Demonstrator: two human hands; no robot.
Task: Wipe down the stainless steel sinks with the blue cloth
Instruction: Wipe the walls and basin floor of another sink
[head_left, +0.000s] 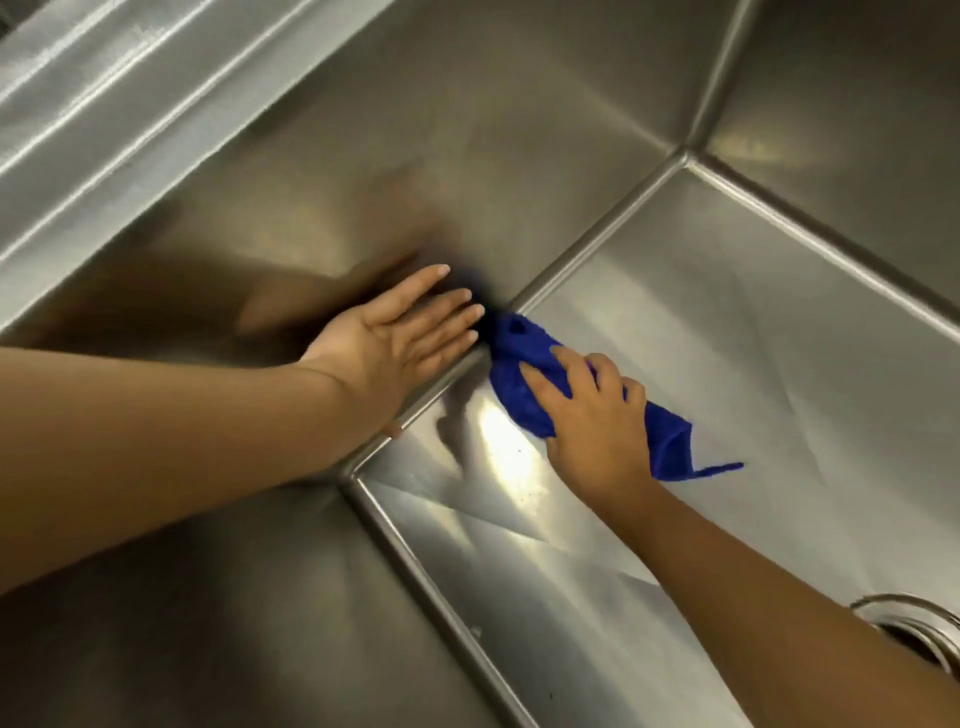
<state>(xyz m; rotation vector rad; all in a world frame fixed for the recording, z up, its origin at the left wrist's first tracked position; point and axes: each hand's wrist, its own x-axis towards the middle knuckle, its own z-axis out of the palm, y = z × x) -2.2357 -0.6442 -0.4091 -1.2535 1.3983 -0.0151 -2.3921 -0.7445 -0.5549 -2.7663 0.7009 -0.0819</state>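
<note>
- On the floor of the stainless steel sink (753, 322), head view: blue cloth (524, 384), bunched, its front edge at the seam with the side wall (363, 156).
- Right hand (592, 410): fingers curled over the cloth's middle, gripping and pressing it down.
- Left hand (400, 338): fingers straight, flat on the wall, holding nothing.
- Handling, judged: soft, light, limp; hold by the bunched middle, tail tucked.
</note>
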